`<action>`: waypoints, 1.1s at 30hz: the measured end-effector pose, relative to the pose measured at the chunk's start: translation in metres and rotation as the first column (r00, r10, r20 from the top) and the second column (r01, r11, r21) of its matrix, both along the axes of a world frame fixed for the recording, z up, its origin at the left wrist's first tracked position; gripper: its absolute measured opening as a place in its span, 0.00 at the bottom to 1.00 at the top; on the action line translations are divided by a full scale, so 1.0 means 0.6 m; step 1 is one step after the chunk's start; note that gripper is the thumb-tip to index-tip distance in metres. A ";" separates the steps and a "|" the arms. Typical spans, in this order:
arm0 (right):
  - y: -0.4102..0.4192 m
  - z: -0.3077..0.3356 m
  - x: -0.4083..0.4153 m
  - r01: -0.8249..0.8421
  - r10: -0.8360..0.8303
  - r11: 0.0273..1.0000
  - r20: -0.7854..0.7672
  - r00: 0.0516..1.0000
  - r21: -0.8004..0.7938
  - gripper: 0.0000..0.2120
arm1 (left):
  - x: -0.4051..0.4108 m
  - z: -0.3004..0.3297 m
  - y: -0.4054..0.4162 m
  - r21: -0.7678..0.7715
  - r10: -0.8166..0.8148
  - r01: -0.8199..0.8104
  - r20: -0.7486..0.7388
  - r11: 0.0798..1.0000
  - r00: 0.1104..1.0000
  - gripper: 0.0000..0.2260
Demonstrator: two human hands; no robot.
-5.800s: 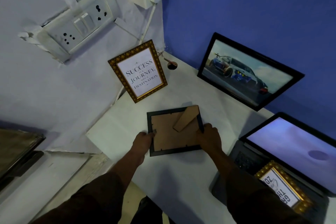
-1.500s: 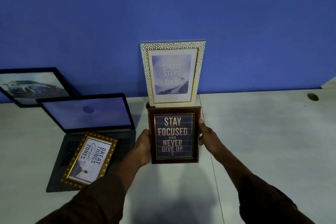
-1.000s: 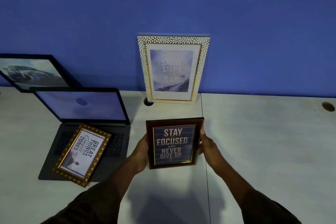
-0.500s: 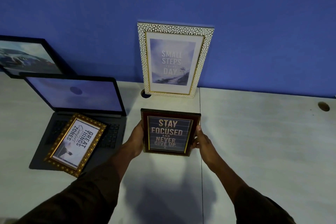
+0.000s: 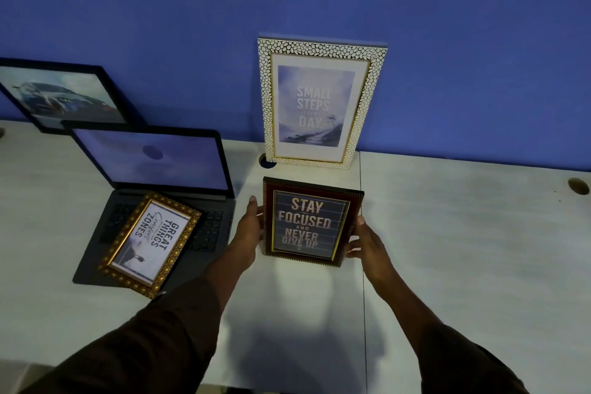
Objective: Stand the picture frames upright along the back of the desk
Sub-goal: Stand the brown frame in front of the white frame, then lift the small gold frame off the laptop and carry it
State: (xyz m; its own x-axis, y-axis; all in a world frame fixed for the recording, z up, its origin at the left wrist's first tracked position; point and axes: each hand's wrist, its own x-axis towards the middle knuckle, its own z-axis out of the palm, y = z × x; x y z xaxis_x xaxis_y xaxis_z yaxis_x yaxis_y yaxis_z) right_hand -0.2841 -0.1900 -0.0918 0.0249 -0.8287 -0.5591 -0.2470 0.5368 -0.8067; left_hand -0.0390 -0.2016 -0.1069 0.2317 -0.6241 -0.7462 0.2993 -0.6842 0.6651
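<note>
I hold a dark red frame (image 5: pixel 308 223) reading "Stay focused and never give up" upright on the white desk (image 5: pixel 463 233). My left hand (image 5: pixel 249 230) grips its left edge and my right hand (image 5: pixel 366 241) its right edge. Directly behind it a white pebbled frame (image 5: pixel 321 104) reading "Small steps every day" leans upright against the blue wall. A gold frame (image 5: pixel 150 241) reading "Great things" lies flat on the keyboard of an open laptop (image 5: pixel 153 176). A black frame with a car picture (image 5: pixel 60 94) leans on the wall at far left.
A round cable hole (image 5: pixel 267 162) sits by the white frame's lower left corner, another hole (image 5: pixel 578 186) at the far right. A seam (image 5: pixel 363 265) runs through the desk top. Bare desk surface stretches to the right of the seam.
Over the last 1.5 s the dark red frame came down from in front of the white frame to the desk and turned more upright. Before that I held a frame face down at the left corner.
</note>
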 end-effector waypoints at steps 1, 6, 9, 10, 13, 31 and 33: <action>0.007 0.001 0.001 0.022 -0.022 1.000 0.011 1.000 -0.011 0.31 | 0.006 0.005 0.007 0.001 -0.012 0.012 0.007 1.000 1.000 0.28; 0.056 0.011 0.016 0.107 -0.106 0.991 0.016 0.994 -0.085 0.13 | 0.045 0.020 0.053 -0.031 -0.096 0.098 0.064 0.995 0.993 0.30; 0.104 0.013 0.038 0.161 -0.172 0.976 -0.067 0.983 -0.146 0.35 | 0.083 0.025 0.093 -0.069 -0.110 0.116 0.080 0.991 0.991 0.29; 0.119 0.010 0.046 0.185 -0.202 0.969 -0.095 0.975 -0.161 0.44 | 0.097 0.027 0.108 -0.081 -0.120 0.125 0.074 0.989 0.990 0.30; 0.186 0.034 0.099 0.202 -0.233 0.949 -0.107 0.967 -0.241 0.34 | 0.149 0.038 0.172 -0.109 -0.149 0.153 0.042 0.982 0.988 0.30; 0.315 0.074 0.493 -0.212 0.206 0.956 -0.050 0.977 -0.204 0.28 | 0.540 0.134 0.438 -0.142 0.077 -0.059 0.123 0.988 0.989 0.30; 0.299 0.074 0.509 -0.213 0.205 0.958 -0.058 0.977 -0.191 0.27 | 0.549 0.132 0.431 -0.132 0.084 -0.069 0.113 0.989 0.990 0.30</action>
